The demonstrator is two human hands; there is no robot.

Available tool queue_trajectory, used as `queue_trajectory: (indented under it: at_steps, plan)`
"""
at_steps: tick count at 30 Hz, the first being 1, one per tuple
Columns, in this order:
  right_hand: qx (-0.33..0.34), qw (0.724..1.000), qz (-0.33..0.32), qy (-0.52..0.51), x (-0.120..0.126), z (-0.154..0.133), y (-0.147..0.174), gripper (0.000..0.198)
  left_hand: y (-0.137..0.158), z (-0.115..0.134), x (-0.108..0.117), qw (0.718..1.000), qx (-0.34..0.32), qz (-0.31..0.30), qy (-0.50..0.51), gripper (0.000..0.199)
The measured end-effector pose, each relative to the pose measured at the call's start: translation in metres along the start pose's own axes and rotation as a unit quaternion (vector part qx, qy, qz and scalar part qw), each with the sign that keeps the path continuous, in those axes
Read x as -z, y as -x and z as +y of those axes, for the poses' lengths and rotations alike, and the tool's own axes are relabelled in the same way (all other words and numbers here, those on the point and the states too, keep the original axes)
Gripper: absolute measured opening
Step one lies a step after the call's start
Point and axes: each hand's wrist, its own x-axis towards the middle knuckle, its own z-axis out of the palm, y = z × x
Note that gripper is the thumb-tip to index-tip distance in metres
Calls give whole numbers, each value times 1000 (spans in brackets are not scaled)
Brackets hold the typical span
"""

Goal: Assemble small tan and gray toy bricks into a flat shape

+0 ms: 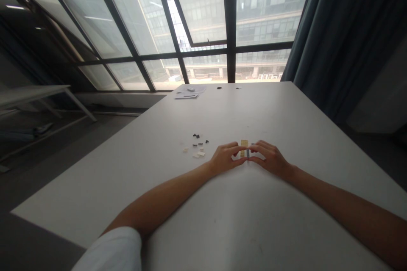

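My left hand (pixel 224 157) and my right hand (pixel 269 156) meet just above the white table. The fingertips of both hands close on a small grey building brick (pixel 248 153), held between them from either side. Directly beside it, partly behind my left fingers, is a tan studded building plate (pixel 243 142). Whether the grey brick is joined to the plate cannot be made out. Another small grey piece (pixel 253 144) shows by my right index finger, largely hidden.
Left of my hands lie loose pieces: black ones (pixel 197 136), grey ones (pixel 200 144) and cream ones (pixel 201 153). Papers (pixel 187 92) rest at the far left of the white table (pixel 241 211). Windows stand behind, and a dark curtain (pixel 337 42) hangs at right.
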Motion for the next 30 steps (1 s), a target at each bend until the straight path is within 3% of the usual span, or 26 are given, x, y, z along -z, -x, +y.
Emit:
queue_trajectory:
  at_steps: [30]
  plan:
    - [3, 1000, 0, 1, -1, 1, 1, 23, 0, 1, 2, 1000, -14, -3, -9, 34]
